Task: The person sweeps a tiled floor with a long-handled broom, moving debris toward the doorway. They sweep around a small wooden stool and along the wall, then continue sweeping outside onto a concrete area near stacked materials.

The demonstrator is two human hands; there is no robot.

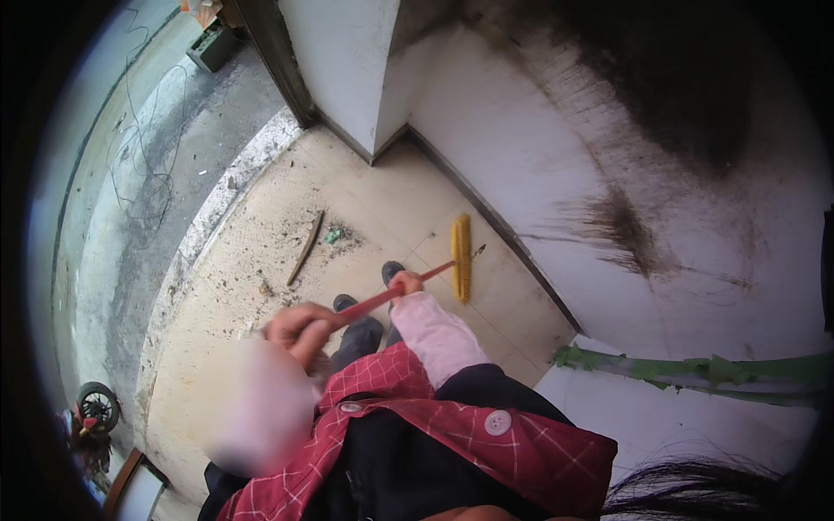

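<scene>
A broom with a red handle and yellow bristles reaches across in front of me. My left hand grips the handle near its upper end. Farther down the handle, my right hand is closed around it. The broom head lies at the tiled floor, a short way from the wall's dark skirting. To the left of the broom are a curved wooden strip, a crumpled green scrap and scattered dark dirt. My shoes stand just behind the handle.
A white wall with dark smears rises on the right, its corner jutting out ahead. Torn green tape runs along an edge at right. Beyond a pale threshold lie grey pavement, loose wire, a planter and a wheel.
</scene>
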